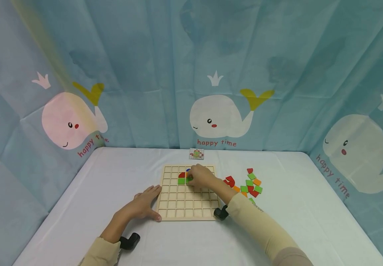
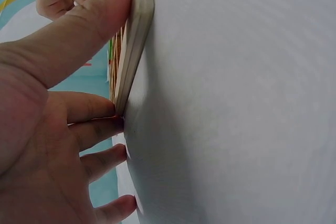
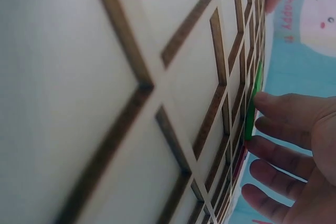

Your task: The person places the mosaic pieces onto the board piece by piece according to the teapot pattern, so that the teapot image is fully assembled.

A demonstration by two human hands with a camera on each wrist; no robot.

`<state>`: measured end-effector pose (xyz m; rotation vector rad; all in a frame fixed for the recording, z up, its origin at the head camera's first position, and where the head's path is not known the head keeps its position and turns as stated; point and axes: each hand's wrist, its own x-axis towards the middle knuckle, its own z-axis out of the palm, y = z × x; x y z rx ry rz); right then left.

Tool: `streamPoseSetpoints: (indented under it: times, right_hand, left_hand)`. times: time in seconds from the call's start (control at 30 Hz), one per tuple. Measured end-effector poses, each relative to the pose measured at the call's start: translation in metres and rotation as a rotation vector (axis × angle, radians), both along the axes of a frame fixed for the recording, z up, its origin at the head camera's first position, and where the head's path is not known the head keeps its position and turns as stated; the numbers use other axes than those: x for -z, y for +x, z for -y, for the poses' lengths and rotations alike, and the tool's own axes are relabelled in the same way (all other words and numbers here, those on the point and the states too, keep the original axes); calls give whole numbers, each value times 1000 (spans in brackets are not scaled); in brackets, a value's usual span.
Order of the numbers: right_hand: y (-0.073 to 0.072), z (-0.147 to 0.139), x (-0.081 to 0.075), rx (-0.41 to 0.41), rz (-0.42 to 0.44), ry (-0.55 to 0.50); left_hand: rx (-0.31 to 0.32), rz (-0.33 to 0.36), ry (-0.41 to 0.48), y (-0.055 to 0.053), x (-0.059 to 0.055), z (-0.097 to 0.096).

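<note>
A beige long sleeve (image 1: pixel 261 229), on the right arm, lies nearest the camera, reaching in over a white cloth-covered counter (image 1: pixel 311 229); a matching left sleeve (image 1: pixel 101 253) shows farther to the left. Each wrist carries a small black device (image 1: pixel 130 241).

Near the middle of the counter, well in from its left and right edges, lies a square, pale wooden grid board (image 1: pixel 189 213). The left hand (image 1: pixel 144 205) is spread open, thumb and index finger touching the board's left side by its near corner, grasping nothing. The right hand (image 1: pixel 202 177) is nearly closed over the grid, thumb and fingertips pinching a thin green tile (image 3: pixel 253 114), whose full shape is hidden. Just beside these fingers, a red curved-edged tile (image 1: pixel 182 175), a flat green square tile (image 1: pixel 181 181) and partly covered bits of orange and blue sit in the grid.

Loose flat red, green and orange tiles (image 1: pixel 243 188) are scattered between the board and the counter's right edge. A small printed card (image 1: pixel 196 154) lies by the far edge.
</note>
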<state>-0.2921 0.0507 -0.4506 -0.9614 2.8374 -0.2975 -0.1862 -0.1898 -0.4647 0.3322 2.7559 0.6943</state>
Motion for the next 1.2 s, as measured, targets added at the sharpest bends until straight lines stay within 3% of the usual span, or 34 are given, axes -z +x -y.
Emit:
streamPoseSetpoints:
  times: [0.37, 0.63, 1.2]
  right_hand:
    - [1, 0, 1, -31, -20, 1]
    - [0, -15, -1, -36, -25, -86]
    - [-13, -76, -11, 112, 10, -163]
  left_hand:
    - [8, -8, 14, 3, -3, 0]
    - [8, -6, 9, 3, -1, 0]
    - [11, -10, 19, 3, -1, 1]
